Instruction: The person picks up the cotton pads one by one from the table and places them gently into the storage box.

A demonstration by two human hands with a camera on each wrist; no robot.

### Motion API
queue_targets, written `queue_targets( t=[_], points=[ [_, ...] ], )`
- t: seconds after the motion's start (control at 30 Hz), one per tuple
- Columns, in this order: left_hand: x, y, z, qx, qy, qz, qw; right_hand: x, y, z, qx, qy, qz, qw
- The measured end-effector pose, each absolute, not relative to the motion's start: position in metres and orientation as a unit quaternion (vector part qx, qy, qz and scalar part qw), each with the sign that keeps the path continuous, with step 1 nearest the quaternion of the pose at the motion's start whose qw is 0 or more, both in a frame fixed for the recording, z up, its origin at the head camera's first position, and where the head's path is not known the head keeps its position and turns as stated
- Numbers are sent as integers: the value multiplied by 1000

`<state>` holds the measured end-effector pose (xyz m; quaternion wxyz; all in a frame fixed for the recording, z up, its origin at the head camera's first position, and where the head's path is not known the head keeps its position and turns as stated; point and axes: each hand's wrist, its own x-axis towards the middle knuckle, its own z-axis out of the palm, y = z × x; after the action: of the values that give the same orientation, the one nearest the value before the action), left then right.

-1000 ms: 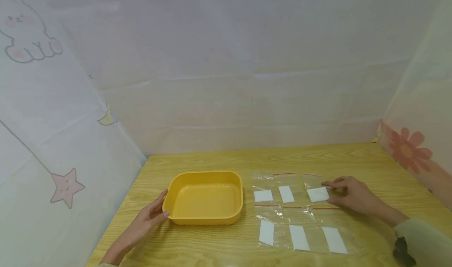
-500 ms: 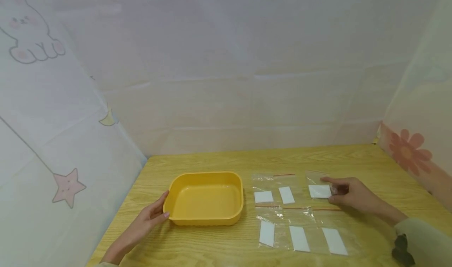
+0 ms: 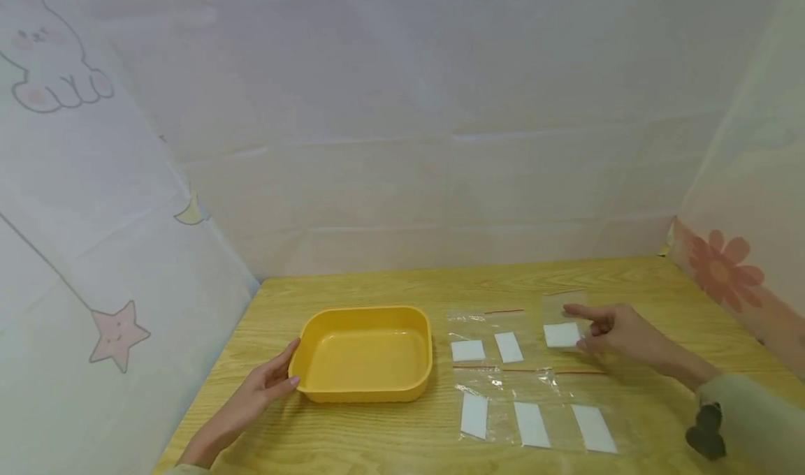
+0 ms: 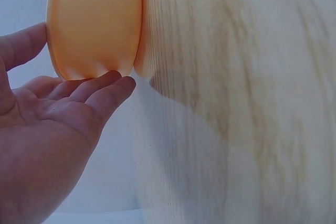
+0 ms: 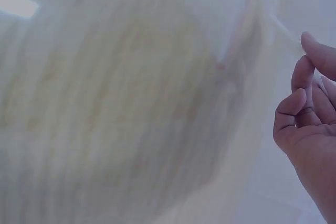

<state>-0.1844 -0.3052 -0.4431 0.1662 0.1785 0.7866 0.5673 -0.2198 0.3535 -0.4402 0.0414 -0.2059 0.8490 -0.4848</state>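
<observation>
Head view: spread left hand [image 3: 258, 389] against yellow tray [image 3: 361, 363], pinching right hand [image 3: 629, 339] on clear bag [image 3: 555, 310] with plain white insert [image 3: 560, 335].

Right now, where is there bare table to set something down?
Bare table: in front of the tray, between left hand and bags; also a strip along the back wall. Crowded: right of the tray, with bags and right hand.

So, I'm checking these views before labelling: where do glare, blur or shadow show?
Head view: small glints on the bags, in soft, rather dim light. Left wrist: a shadow on the table beside the left hand. Right wrist: a bright glare patch at upper left, the table blurred and partly shadowed, the right hand noticeably sharper.
</observation>
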Motion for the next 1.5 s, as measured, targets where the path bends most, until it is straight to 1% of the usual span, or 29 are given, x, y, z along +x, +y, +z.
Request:
queue_targets(
  t=[0.3,0.47,0.63,0.83,1.1,1.3,1.4,1.5],
  points=[
    [-183,-304,-440,182,783,571,169,-223,319,-394,-181,850,-487,85],
    [-184,-304,-441,188,780,573,166,-231,286,-376,-200,827,-514,111],
    [-185,-306,-443,184,782,573,165,-240,251,-366,-214,794,-552,141],
    [-185,-306,-442,178,779,577,167,-252,208,-359,-232,778,-563,154],
    [-187,-306,-442,166,782,577,167,-262,145,-353,-268,746,-578,194],
    [-188,-304,-441,167,785,576,155,-266,104,-359,-277,732,-582,220],
    [-186,-302,-441,148,798,566,142,-266,86,-365,-280,730,-581,226],
    [-184,-299,-441,122,810,556,140,-265,70,-370,-278,731,-580,229]
  ],
)
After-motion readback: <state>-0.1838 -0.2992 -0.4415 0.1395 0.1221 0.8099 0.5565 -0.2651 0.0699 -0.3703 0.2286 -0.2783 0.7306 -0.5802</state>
